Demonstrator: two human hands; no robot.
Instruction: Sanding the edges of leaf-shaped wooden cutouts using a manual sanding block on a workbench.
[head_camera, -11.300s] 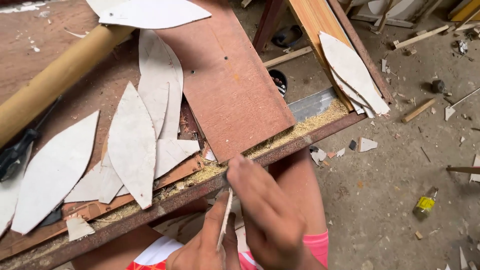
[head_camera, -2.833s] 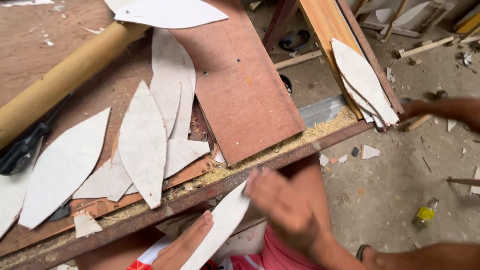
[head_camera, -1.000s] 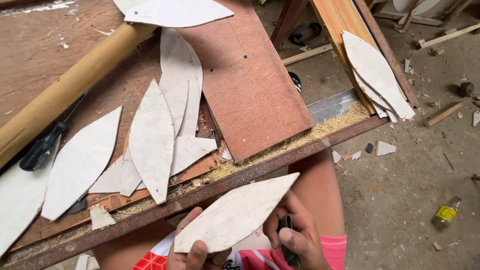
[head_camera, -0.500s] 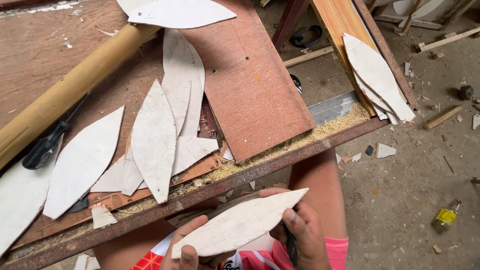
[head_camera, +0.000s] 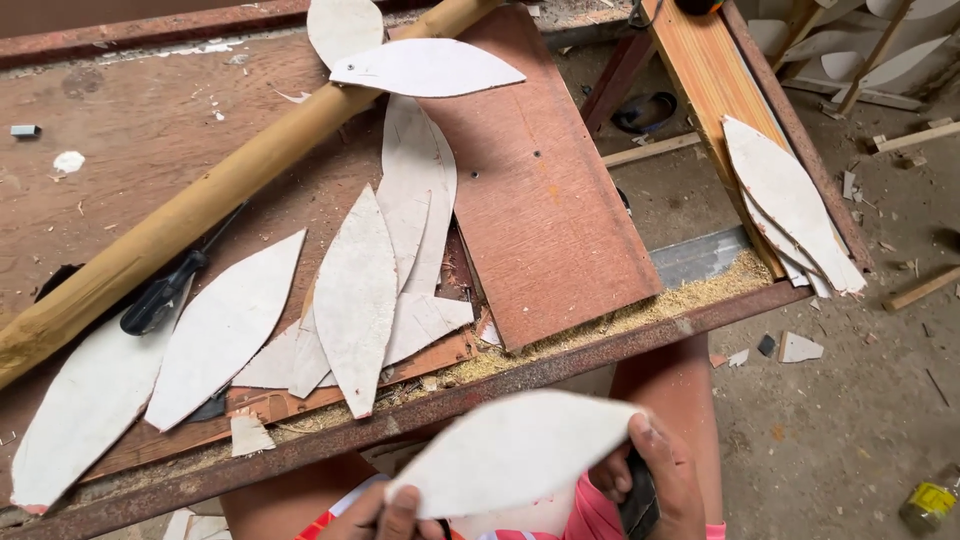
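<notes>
**Leaf-shaped blank in both hands, below the front rail**

We hold a pale, leaf-shaped cut-out flat between our two hands, low in the head view, over our lap and just in front of the rusty metal rail that edges the surface. Our left hand pinches its blunt lower end with the fingertips; our right hand closes on the pointed far end, thumb on top. A dark object sits inside the right grip behind the blank, too hidden to identify. So both grips are clenched on the piece, neither released.

On the surface, other pale blanks of the same shape lie fanned and overlapping, with one longer one to their left and another resting across a long wooden pole. A black-handled tool lies beside the pole. A reddish board covers the middle, with sawdust gathered along the rail. More blanks lean on the wooden plank at the right.

We judge the step in hand to be inspecting or trimming this one blank, apart from the batch. Any further move calls for a steady hold at both tips, since the thin sheet looks likely to flex.
</notes>
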